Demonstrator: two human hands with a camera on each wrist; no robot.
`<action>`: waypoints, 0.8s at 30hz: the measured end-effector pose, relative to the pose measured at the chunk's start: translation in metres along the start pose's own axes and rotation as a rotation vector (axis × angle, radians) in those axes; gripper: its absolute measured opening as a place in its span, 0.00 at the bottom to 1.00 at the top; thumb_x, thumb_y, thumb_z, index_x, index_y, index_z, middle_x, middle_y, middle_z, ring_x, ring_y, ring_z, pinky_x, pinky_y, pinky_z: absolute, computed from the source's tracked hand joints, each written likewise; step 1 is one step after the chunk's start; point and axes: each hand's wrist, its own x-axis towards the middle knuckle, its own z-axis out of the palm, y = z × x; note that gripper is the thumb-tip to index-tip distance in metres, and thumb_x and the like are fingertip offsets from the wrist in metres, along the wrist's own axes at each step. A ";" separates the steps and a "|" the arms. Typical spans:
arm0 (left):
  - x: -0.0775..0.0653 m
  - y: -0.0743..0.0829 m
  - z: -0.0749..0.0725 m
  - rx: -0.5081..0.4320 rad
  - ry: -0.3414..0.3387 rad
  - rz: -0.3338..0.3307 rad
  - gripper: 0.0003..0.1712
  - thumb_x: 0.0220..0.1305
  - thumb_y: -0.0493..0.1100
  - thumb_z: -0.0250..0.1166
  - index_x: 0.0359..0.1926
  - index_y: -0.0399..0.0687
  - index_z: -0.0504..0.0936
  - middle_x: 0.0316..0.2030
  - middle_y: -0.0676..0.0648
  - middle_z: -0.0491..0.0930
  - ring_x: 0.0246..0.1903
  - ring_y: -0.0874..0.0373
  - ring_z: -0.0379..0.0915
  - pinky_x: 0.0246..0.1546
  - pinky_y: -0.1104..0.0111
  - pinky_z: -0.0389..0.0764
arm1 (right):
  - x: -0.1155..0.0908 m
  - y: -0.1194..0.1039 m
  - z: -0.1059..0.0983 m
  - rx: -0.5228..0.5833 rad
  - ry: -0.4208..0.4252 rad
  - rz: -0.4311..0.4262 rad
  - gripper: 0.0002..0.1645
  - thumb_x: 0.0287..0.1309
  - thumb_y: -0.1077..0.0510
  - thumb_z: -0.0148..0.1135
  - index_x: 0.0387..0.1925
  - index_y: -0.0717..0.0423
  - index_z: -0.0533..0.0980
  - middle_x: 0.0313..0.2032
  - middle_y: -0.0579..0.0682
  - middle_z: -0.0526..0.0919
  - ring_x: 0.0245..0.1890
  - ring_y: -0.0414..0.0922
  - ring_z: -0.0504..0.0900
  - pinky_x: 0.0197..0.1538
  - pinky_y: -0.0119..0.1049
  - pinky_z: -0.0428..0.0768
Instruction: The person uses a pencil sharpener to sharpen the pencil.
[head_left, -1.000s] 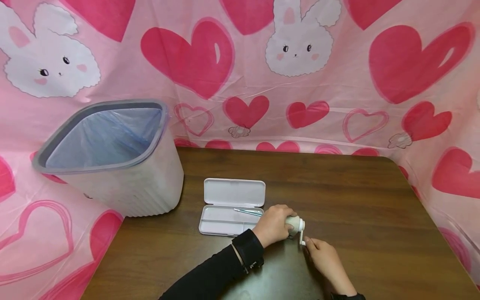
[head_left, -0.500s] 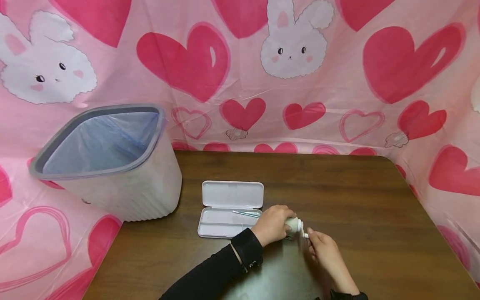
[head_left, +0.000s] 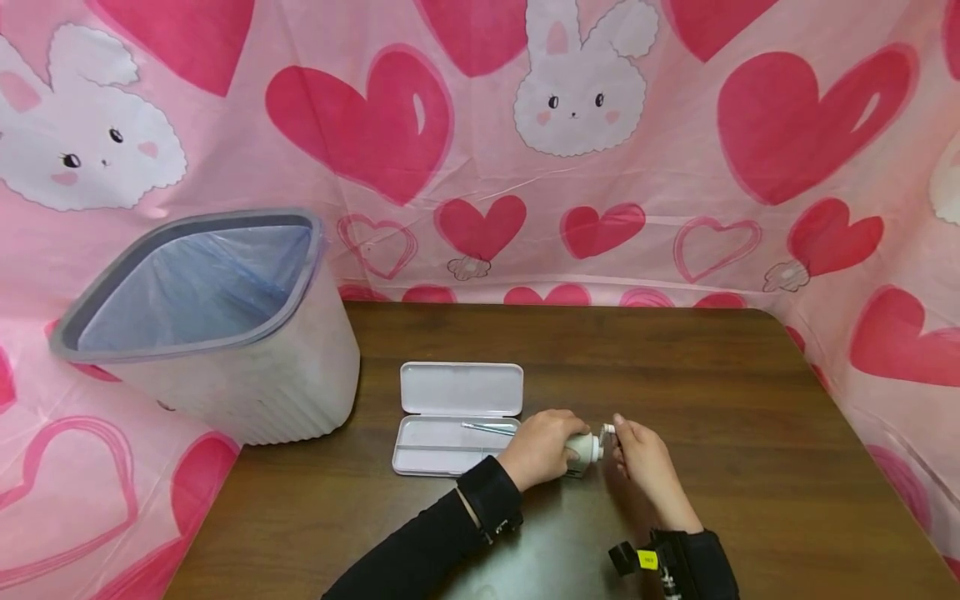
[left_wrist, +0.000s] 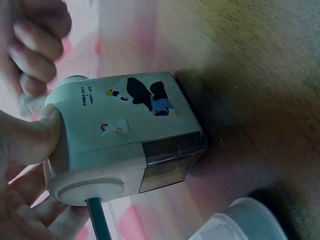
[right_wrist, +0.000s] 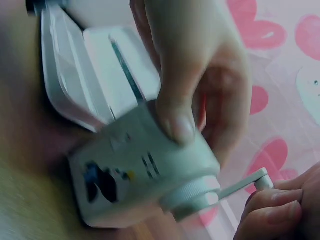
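Observation:
A pale green hand-crank pencil sharpener [left_wrist: 117, 117] with panda stickers and a dark see-through shavings drawer sits on the table. My left hand [head_left: 542, 450] grips its top, thumb on one side and fingers on the other. A teal pencil [left_wrist: 99, 220] sticks out of its round front opening and, in the head view, overlaps the open white pencil case [head_left: 461, 390]. On the opposite end, my right hand [head_left: 648, 467] pinches the knob of the white crank [right_wrist: 242, 185]. The pencil's tip is hidden inside the sharpener.
A tall white bin [head_left: 318, 367] with a grey rim and a blue liner stands at the left end of the brown wooden table [head_left: 750, 433]. Behind the table hangs a pink cloth [head_left: 675, 175] printed with hearts and rabbits.
The crank has swung from pointing toward me to pointing away, and my right hand has moved up with it. My left hand keeps its grip on the sharpener. The head view has shifted slightly.

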 end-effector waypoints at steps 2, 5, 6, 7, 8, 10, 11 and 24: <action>0.000 0.000 0.001 -0.005 0.005 0.006 0.19 0.45 0.38 0.74 0.42 0.52 0.84 0.36 0.56 0.81 0.37 0.63 0.77 0.38 0.74 0.75 | 0.009 0.000 -0.002 -0.019 -0.017 -0.014 0.24 0.74 0.48 0.38 0.28 0.62 0.68 0.18 0.46 0.66 0.18 0.41 0.65 0.22 0.32 0.67; 0.000 -0.001 0.001 -0.004 0.007 0.013 0.19 0.44 0.38 0.74 0.41 0.52 0.84 0.35 0.57 0.81 0.35 0.64 0.77 0.37 0.74 0.75 | 0.020 0.002 -0.002 -0.029 -0.040 -0.004 0.24 0.74 0.50 0.38 0.27 0.61 0.67 0.18 0.46 0.65 0.18 0.41 0.65 0.23 0.33 0.68; 0.000 -0.001 0.001 -0.001 0.006 0.013 0.19 0.43 0.39 0.74 0.41 0.53 0.83 0.35 0.57 0.81 0.35 0.64 0.77 0.37 0.74 0.75 | 0.023 0.004 -0.002 -0.023 -0.047 0.000 0.23 0.74 0.50 0.38 0.27 0.61 0.67 0.18 0.46 0.65 0.18 0.41 0.64 0.23 0.33 0.68; 0.000 -0.001 0.001 0.004 0.006 0.013 0.19 0.43 0.39 0.75 0.41 0.53 0.83 0.35 0.57 0.81 0.35 0.64 0.76 0.37 0.75 0.75 | 0.026 0.006 -0.001 -0.019 -0.052 0.005 0.23 0.74 0.50 0.38 0.27 0.61 0.67 0.18 0.46 0.64 0.18 0.40 0.64 0.23 0.33 0.68; 0.000 -0.001 0.001 0.009 0.008 0.014 0.19 0.43 0.39 0.75 0.41 0.53 0.83 0.35 0.57 0.81 0.35 0.64 0.76 0.37 0.75 0.75 | 0.029 0.008 0.000 -0.013 -0.053 0.008 0.24 0.74 0.49 0.38 0.27 0.61 0.67 0.17 0.45 0.64 0.17 0.40 0.64 0.23 0.33 0.67; 0.000 -0.002 0.001 0.016 0.012 0.010 0.19 0.43 0.40 0.75 0.40 0.53 0.83 0.35 0.57 0.81 0.35 0.64 0.76 0.37 0.74 0.75 | 0.034 0.014 0.003 -0.021 -0.053 0.005 0.25 0.74 0.49 0.38 0.26 0.61 0.67 0.16 0.45 0.64 0.16 0.40 0.63 0.22 0.33 0.66; 0.000 -0.002 0.001 0.015 0.016 0.005 0.19 0.43 0.40 0.75 0.40 0.53 0.83 0.35 0.57 0.81 0.35 0.64 0.76 0.38 0.74 0.75 | 0.036 0.017 0.005 -0.044 -0.053 0.003 0.25 0.74 0.49 0.38 0.26 0.61 0.67 0.16 0.45 0.64 0.16 0.40 0.63 0.22 0.33 0.66; -0.004 0.001 0.005 -0.084 0.059 -0.112 0.16 0.46 0.41 0.75 0.40 0.53 0.84 0.34 0.56 0.81 0.35 0.63 0.78 0.37 0.75 0.75 | 0.011 0.046 0.019 -0.567 -0.013 -0.096 0.21 0.69 0.55 0.42 0.22 0.57 0.72 0.16 0.48 0.65 0.18 0.45 0.66 0.24 0.37 0.62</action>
